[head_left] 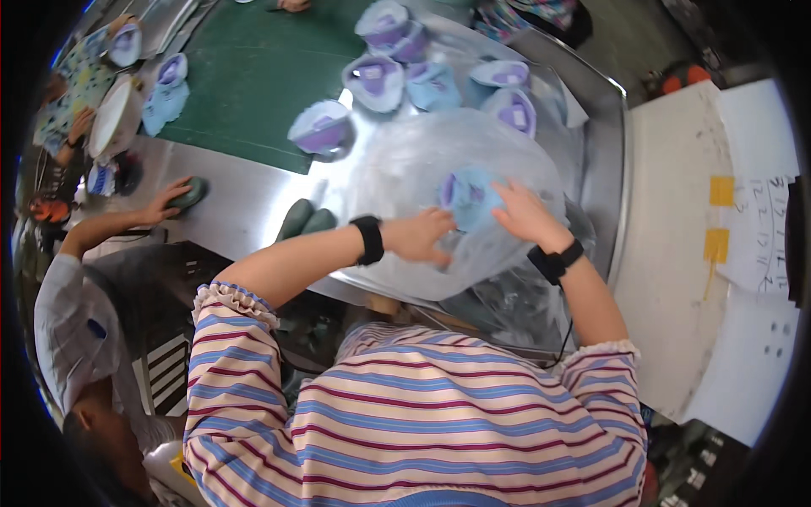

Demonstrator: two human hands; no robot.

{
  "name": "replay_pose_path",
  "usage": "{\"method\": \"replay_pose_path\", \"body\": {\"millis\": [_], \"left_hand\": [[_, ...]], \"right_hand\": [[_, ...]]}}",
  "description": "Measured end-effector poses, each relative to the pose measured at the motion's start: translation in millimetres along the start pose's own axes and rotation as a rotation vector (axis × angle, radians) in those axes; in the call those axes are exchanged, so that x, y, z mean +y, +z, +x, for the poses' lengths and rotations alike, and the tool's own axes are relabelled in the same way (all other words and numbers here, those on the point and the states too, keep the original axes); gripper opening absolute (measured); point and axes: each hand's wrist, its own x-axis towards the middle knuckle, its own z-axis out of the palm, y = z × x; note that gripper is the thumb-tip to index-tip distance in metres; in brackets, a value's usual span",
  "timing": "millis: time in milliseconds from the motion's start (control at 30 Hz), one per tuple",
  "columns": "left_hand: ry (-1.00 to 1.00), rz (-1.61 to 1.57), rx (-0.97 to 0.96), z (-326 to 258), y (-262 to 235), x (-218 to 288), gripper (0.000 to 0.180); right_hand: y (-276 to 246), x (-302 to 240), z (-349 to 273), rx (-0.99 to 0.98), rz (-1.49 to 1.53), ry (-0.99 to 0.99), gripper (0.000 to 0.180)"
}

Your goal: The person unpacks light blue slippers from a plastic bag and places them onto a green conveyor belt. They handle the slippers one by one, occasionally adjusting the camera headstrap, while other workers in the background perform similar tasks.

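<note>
A soft, light-blue and purple cup-shaped fabric piece (473,198) is over a large cloudy plastic bag (397,160) in front of me. My right hand (532,218) has its fingers closed at the right edge of this piece, the fingertips slightly blurred. Left of the piece, my left hand (418,237) hovers above the bag, fingers apart and holding nothing, a little smeared by motion. Both wrists wear black bands. Beside my left forearm lie two dark green rounded blocks (296,220).
Several similar fabric pieces (376,82) lie beyond the bag, some on a green mat (262,84). The metal table has a raised rim (623,160) at right, beside a white board (667,237) with papers. At left, a co-worker's hand (169,201) rests on another green block.
</note>
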Motion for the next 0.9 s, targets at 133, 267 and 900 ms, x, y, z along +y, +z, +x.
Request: {"method": "replay_pose_path", "body": {"millis": [133, 267, 900], "left_hand": [[-0.06, 0.255, 0.373, 37, 69, -51, 0.065], [-0.278, 0.148, 0.626, 74, 66, -68, 0.072], [-0.241, -0.994, 0.726, -30, 13, 21, 0.061]], "right_hand": [[0, 16, -17, 0.22, -0.131, 0.211, 0.036], [9, 36, -38, 0.009, -0.075, -0.02, 0.039], [-21, -43, -11, -0.068, 0.807, 0.081, 0.064]]}}
